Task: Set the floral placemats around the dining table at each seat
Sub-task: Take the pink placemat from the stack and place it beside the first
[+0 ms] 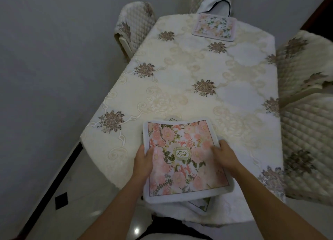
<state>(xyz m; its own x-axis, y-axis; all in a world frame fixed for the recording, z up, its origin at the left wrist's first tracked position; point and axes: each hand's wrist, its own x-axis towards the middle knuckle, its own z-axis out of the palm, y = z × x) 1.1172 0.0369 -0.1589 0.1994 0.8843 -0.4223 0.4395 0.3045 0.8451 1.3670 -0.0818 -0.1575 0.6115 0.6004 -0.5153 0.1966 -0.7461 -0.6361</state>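
Your left hand (144,159) grips the left edge of the pink floral placemat with the oval emblem (185,160), thumb on top and fingers tucked beneath, so it is closed on the mat. Your right hand (224,155) lies on the right edge of the same mat, fingers pressed together over the print; whether it pinches the edge or only rests there, you cannot tell from this head view.

That mat sits at the near end of the cream embroidered tablecloth-covered surface (198,73), skewed to the surface's edge. Corners of further placemats beneath it (201,204) peek out at its near right corner, and another sliver shows past its far edge, so it tops a small stack.

Across the surface from that stack, a second pink and green floral placemat (214,26) lies flat at the far end, in front of a white chair back with dark piping (214,5). A quilted cream chair cover (134,23) stands beside the surface's far left corner, and another quilted cream chair cover (306,117) runs along its right side, touching the cloth.
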